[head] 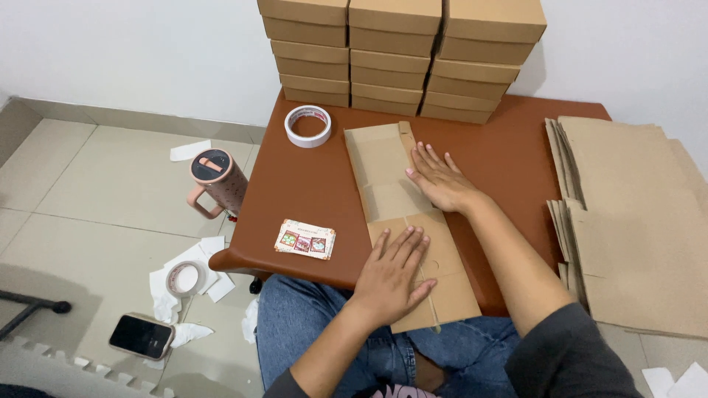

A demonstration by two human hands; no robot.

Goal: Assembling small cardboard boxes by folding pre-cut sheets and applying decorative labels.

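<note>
A flat, unfolded brown cardboard box blank (pixel 387 177) lies lengthwise on the low reddish-brown table (pixel 310 184), its near end hanging over the table's front edge. My left hand (pixel 392 273) presses flat on the near part of the blank, fingers spread. My right hand (pixel 440 179) rests palm down on the blank's right side further back. Neither hand grips anything.
Three stacks of closed brown boxes (pixel 398 55) stand at the table's back against the wall. A tape roll (pixel 307 126) and a small printed card (pixel 305 239) lie on the table's left. Flat cardboard blanks (pixel 634 214) pile at right. On the floor: a pink tumbler (pixel 216 180), another tape roll (pixel 184 278), a phone (pixel 141 335), paper scraps.
</note>
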